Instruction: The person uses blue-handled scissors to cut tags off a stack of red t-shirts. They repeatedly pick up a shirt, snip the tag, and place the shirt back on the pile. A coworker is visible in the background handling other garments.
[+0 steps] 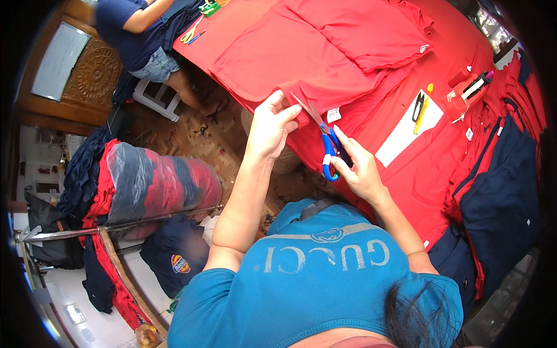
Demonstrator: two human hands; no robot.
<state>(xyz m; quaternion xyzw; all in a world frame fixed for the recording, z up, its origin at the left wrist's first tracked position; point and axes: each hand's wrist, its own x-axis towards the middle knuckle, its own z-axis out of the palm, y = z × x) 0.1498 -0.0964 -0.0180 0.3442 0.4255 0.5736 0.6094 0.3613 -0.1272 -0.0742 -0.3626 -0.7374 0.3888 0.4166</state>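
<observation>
My right hand [361,168] grips a pair of scissors [329,146] by their blue handles. The blades are spread and point up and left, at the edge of a red garment [272,58]. With fingers and thumb pinched, my left hand [270,129] holds that garment's edge beside the blade tips. A small white label [333,115] shows on the red cloth, just right of the blades. The rest of the garment lies spread over the red-covered table.
White paper [400,136] lies to the right, under a yellow pen-like tool [422,110]. Navy garments [502,191] hang over the right edge. A plastic-wrapped bundle [162,182] stands left, above a metal rail [64,235]. Another person [136,29] stands far left, near a white stool [158,100].
</observation>
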